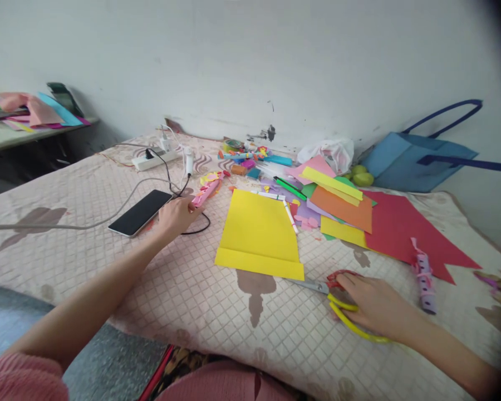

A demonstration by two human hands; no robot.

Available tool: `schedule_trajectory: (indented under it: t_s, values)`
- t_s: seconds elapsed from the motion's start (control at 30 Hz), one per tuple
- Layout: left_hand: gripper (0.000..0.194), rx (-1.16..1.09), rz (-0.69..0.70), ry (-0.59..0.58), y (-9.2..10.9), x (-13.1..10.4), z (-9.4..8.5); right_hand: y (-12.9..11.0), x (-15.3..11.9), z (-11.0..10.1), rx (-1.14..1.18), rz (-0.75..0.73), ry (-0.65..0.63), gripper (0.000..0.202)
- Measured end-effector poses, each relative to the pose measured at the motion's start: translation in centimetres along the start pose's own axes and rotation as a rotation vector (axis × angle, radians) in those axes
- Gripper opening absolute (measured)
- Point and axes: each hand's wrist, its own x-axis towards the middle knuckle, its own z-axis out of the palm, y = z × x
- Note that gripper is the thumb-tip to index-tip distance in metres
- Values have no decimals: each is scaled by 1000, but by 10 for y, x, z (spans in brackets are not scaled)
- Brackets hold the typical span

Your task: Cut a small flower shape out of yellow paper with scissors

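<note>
My left hand (176,216) has its fingers closed round the near end of a pink paper tube (206,192) with yellow and red bits at its far end. The tube lies low over the quilted cloth, beside a black smartphone (141,213). My right hand (373,305) is on the red and yellow handles of a pair of scissors (317,286), its fingers curled at the red loop. Between the hands lies a yellow paper sheet (259,228) with a strip along its near edge; it partly hides the scissor blades.
Behind are coloured paper pieces (342,206), a green cutter (290,188) and white markers (291,216). Red paper (413,228) and a lilac paper tube (425,284) lie at right, near a blue bag (413,161). A power strip (156,159) with cables is at left.
</note>
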Motion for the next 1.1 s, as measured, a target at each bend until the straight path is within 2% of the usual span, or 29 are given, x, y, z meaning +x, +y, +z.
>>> schedule_trajectory:
  t_s: [0.1, 0.23, 0.53, 0.67, 0.73, 0.8, 0.87, 0.97, 1.1]
  values:
    - [26, 24, 1, -16, 1, 0, 2, -1, 0, 0, 5, 1, 12, 28]
    - [23, -27, 40, 35, -6, -6, 1, 0, 0, 1, 29, 7, 15, 27]
    - [20, -231, 301, 188, -20, -35, 0, 1, -1, 3, 8, 19, 0, 30]
    - [18, -572, 283, 308, -17, -31, -1, 1, 0, 4, -3, 15, -5, 31]
    - [19, -847, 221, 276, -14, -25, -2, 1, 0, 4, -6, 15, -7, 31]
    - [21, -1097, 128, 193, -14, -19, -3, 2, -1, 5, -10, 12, -7, 31]
    - [21, -1205, 30, 151, -16, -15, -2, 2, -1, 5, -13, 11, -3, 31]
    - [20, -1070, -76, 161, -27, -14, 1, 2, -2, 5, -11, 15, 2, 30]
    - [21, -678, -127, 87, -43, -18, 2, 1, -1, 5, 9, 12, 3, 29]
